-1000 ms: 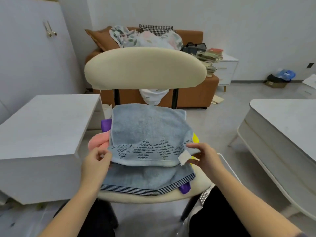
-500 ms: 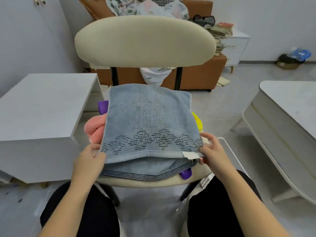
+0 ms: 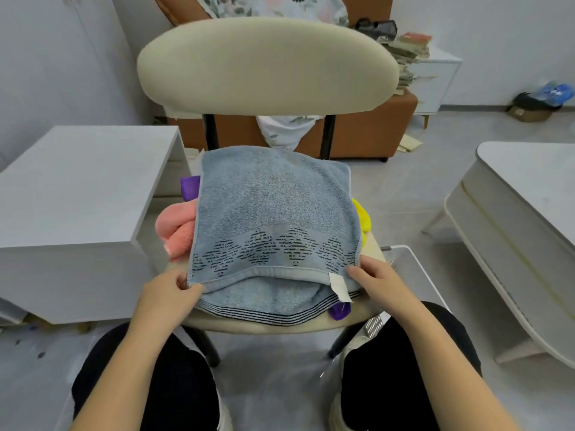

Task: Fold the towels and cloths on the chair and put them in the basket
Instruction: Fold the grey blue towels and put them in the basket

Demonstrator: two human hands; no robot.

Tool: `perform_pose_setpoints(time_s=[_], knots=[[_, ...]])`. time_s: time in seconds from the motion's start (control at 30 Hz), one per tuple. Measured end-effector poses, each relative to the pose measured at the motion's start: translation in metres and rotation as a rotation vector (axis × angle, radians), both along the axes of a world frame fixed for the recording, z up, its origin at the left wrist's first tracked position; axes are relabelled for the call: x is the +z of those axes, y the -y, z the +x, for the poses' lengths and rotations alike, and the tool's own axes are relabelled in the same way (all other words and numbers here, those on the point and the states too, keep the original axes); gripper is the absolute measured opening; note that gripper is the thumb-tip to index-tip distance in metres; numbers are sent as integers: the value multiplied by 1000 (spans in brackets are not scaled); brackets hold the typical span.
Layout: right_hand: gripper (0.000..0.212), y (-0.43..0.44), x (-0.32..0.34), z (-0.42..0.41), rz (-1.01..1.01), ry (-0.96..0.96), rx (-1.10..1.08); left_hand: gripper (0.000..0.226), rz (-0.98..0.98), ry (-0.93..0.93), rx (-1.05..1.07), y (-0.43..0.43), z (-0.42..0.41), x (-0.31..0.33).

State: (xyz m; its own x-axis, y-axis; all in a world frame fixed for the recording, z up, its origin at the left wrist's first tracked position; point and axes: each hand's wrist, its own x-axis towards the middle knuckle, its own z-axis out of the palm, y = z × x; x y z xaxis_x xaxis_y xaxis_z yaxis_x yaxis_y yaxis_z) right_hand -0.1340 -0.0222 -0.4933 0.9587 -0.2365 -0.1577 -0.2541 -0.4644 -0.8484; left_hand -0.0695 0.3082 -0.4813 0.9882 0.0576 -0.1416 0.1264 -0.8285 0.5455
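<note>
Left hand [image 3: 169, 293] and right hand [image 3: 378, 283], each grip clamped by thumb and fingers on a near corner of the blue towel [image 3: 273, 219]: the left at the 7 o'clock corner, the right at the 5 o'clock corner, just beside a white label [image 3: 339, 286]. The towel lies flat on the seat of the chair [image 3: 267, 66], its diamond-patterned border toward the person. Under its near edge shows a blue layer with a striped border [image 3: 273, 309]; whether this is the towel's own lower half or a second towel cannot be told. Beneath, unfolded, are a pink cloth [image 3: 175, 228] at 9 o'clock, a purple cloth [image 3: 190, 186] at 10 o'clock with another purple corner at 5 o'clock, and a yellow cloth [image 3: 362, 217] at 3 o'clock. The basket [image 3: 399, 246], a white wire frame, stands just beside the seat at 4 o'clock; its inside is mostly hidden by the right arm, so its contents cannot be read. Judged progress: early, with one towel mid-fold and several cloths left. Around: a white cabinet [image 3: 77, 188] at 9 o'clock, a white table [image 3: 529, 188] at 3 o'clock, a brown sofa [image 3: 373, 129] at 12 o'clock. Nothing blocks the short path to the basket.
</note>
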Motion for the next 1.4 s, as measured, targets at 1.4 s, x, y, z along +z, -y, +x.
perform_pose_setpoints(time_s=[1.4], knots=[[27, 32, 118, 44, 729, 205, -134, 39, -578, 358, -395, -10, 54, 112]])
